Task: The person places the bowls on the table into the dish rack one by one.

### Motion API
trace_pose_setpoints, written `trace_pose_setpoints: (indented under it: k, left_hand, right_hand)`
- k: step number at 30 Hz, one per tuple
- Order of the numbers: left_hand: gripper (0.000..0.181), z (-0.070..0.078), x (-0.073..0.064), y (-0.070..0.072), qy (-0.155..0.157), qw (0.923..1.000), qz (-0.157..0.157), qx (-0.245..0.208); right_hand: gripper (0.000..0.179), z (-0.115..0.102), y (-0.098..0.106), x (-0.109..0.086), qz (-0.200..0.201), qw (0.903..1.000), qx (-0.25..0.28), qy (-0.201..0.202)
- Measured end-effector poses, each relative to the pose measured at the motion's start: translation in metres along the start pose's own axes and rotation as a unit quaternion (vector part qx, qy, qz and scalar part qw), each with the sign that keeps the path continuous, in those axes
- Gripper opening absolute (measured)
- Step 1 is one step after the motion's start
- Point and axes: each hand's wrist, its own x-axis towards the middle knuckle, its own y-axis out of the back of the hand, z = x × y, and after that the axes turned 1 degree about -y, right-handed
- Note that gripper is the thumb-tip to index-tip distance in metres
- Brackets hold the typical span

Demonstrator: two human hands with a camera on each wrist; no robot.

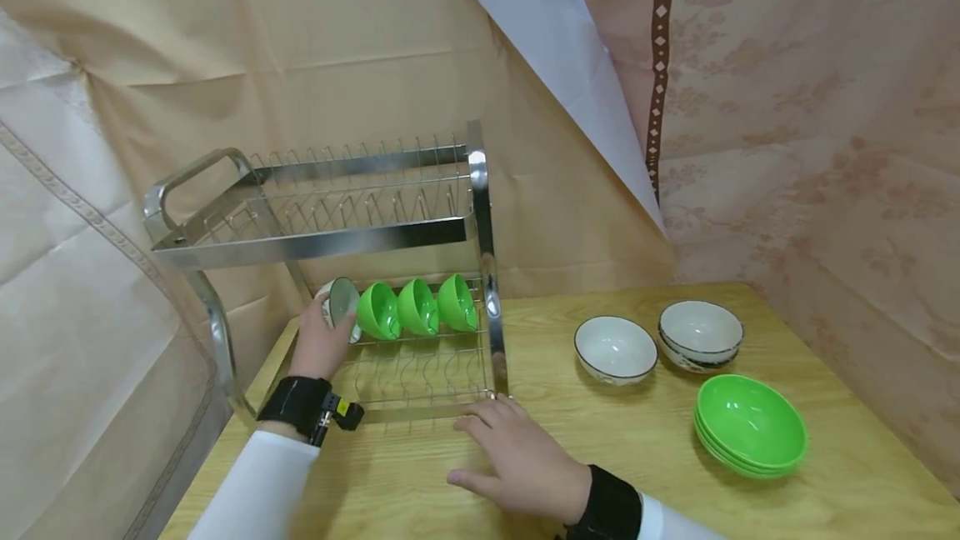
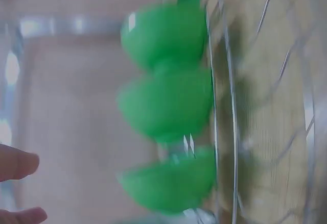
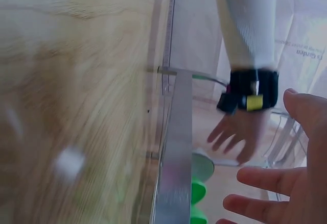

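Observation:
A white bowl with a dark rim [image 1: 344, 300] stands on edge at the left end of the metal dish rack's [image 1: 322, 244] lower tier. My left hand [image 1: 321, 344] is at that bowl, overlapping it in the head view. In the left wrist view its fingers [image 2: 18, 164] are extended with nothing between them. The right wrist view shows the left hand [image 3: 240, 132] with fingers spread, just off the bowl. Beside it, several green bowls [image 1: 417, 307] stand tilted in a row. My right hand [image 1: 525, 461], fingers spread, is by the rack's front right corner, holding nothing.
On the wooden table [image 1: 600, 457] to the right sit a single white bowl [image 1: 616, 348], a stack of white bowls [image 1: 701, 332] and a stack of green bowls [image 1: 750, 423]. The rack's upper tier [image 1: 337, 190] overhangs the lower row. Curtain cloth [image 1: 360, 40] hangs behind.

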Motion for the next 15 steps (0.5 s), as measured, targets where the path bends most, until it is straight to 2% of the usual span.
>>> trace_pose_setpoints:
  k: [3, 6, 8, 11, 15]
  left_hand:
    - [0.064, 0.016, -0.032, -0.012, -0.048, 0.9988, 0.005, 0.0]
    - [0.061, 0.032, -0.068, -0.029, -0.099, 0.9949, -0.014, 0.003]
    - [0.06, 0.042, -0.091, -0.041, -0.137, 0.9897, -0.036, 0.019]
    - [0.062, 0.053, -0.12, -0.06, -0.195, 0.9765, -0.057, 0.072]
    - [0.071, 0.06, -0.14, -0.087, -0.262, 0.9528, -0.06, 0.141]
  right_hand:
    - [0.061, 0.008, 0.007, -0.011, 0.005, 0.9999, -0.004, -0.014]
    - [0.059, 0.015, 0.016, -0.025, 0.015, 0.9996, 0.0, -0.023]
    - [0.057, 0.021, 0.022, -0.035, 0.025, 0.9993, -0.004, -0.028]
    - [0.057, 0.03, 0.032, -0.049, 0.044, 0.9977, -0.019, -0.047]
    - [0.057, 0.051, 0.044, -0.064, 0.074, 0.9926, -0.048, -0.083]
